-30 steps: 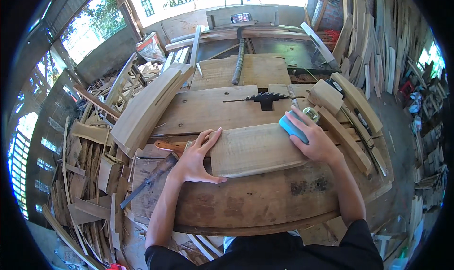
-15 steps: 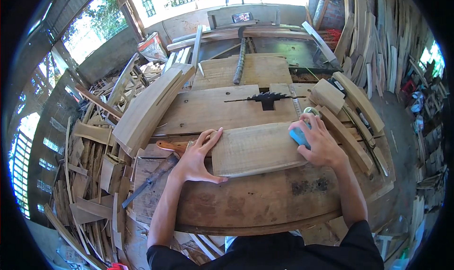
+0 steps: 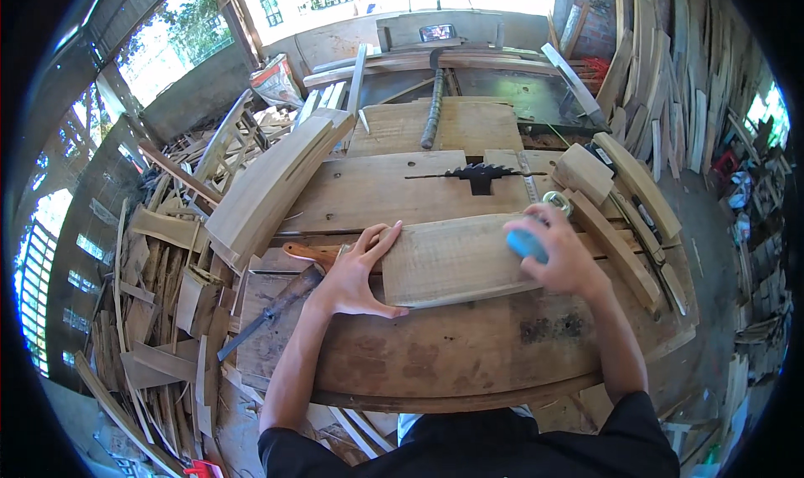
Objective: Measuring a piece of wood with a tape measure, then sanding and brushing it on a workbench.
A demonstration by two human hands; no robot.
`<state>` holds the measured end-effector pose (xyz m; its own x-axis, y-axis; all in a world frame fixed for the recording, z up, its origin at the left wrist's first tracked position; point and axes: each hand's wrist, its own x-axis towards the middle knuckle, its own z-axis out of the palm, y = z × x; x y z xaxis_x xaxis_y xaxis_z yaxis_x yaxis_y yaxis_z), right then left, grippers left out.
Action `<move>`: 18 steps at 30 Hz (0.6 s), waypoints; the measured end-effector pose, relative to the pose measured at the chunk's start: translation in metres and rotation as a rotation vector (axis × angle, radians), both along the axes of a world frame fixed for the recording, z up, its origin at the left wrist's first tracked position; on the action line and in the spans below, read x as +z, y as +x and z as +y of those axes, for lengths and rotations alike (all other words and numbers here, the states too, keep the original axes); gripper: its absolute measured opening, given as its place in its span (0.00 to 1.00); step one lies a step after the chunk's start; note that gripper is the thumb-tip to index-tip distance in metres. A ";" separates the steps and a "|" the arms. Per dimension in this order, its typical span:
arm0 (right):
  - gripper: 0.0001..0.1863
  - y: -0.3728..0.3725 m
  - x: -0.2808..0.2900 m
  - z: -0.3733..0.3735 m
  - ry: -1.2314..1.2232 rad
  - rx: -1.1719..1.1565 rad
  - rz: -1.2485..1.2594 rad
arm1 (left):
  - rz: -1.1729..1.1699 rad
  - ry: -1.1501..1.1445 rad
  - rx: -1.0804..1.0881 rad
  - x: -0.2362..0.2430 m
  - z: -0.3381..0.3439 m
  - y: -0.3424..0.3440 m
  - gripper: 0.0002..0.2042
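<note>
A pale, flat, rectangular wooden board (image 3: 452,260) lies on the brown wooden desk (image 3: 419,352); it looks stiff, fairly heavy, best held by its edges. The left hand (image 3: 360,275) spreads around the board's left end. Over its right end, the right hand (image 3: 565,256) grips a blue, rounded block (image 3: 528,244), likely light. Far beyond the board's left end stands a white-and-red sack (image 3: 274,80), contents unclear.

Head-worn fisheye, close above workbench (image 3: 452,357), facing down
</note>
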<state>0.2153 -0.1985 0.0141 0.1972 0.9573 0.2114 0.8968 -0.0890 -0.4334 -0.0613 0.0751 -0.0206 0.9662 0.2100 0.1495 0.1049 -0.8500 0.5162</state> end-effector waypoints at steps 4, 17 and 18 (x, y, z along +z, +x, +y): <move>0.33 -0.003 -0.015 0.007 0.161 -0.271 0.029 | 0.021 -0.006 0.014 0.000 -0.002 0.006 0.71; 0.29 -0.042 -0.021 0.060 0.213 0.110 -0.170 | -0.004 0.036 0.009 -0.005 -0.014 0.002 0.76; 0.29 -0.054 -0.022 0.061 0.220 0.147 -0.166 | -0.004 0.037 0.010 -0.002 -0.015 0.000 0.76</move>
